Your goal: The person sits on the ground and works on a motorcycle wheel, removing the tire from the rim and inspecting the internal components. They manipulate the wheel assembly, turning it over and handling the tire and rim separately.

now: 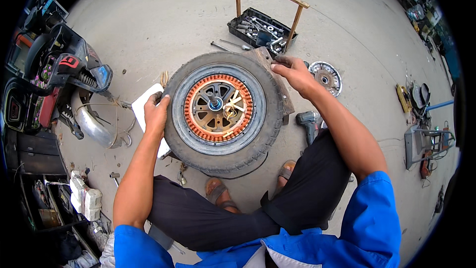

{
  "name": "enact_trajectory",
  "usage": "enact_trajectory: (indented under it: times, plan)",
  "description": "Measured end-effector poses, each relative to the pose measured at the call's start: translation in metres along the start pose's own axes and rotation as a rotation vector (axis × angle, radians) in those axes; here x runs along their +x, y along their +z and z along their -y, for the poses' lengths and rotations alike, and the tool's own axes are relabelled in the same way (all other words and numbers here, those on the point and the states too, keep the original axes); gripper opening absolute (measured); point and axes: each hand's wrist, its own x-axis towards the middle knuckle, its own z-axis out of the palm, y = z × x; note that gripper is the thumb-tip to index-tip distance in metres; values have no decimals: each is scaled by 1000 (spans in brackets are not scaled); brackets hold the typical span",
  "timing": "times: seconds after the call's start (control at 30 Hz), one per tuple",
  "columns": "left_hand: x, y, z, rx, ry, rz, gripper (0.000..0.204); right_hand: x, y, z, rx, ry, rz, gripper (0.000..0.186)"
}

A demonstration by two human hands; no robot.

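Note:
A wheel with a black tyre (270,139) lies flat in front of my knees. Inside its grey rim sits a hub motor stator (218,108) with a ring of copper windings, a central shaft and pale wires. My left hand (156,111) grips the left edge of the tyre, next to a white sheet or board (148,98). At the far right side, my right hand (296,74) is held over a wooden block (267,59), thumb and fingers close together. Anything between them is too small to make out.
A black tray of metal tools (260,30) with a wooden handle stands beyond the wheel. Right of it lie a round metal hub cover (326,78) and a power drill (308,124). Scooter parts (74,74) and a tool cabinet (44,198) line the left.

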Motion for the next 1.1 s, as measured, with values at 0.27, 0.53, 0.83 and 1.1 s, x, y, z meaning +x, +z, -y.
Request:
enact_trajectory:
  times: [0.27, 0.53, 0.83, 1.1]
  plan:
    - [-6, 6, -22, 86, 34, 57, 60, -36, -128, 5, 376, -31, -387, 47]
    - [-2, -1, -15, 177, 37, 76, 60, -160, -193, -97, 488, 177, -687, 37]
    - [7, -11, 13, 211, 78, 56, 53, -344, -187, -232, 434, 615, -921, 25]
    - [-8, 2, 8, 335, 201, 49, 42, -324, -168, -260, 372, 633, -898, 25]
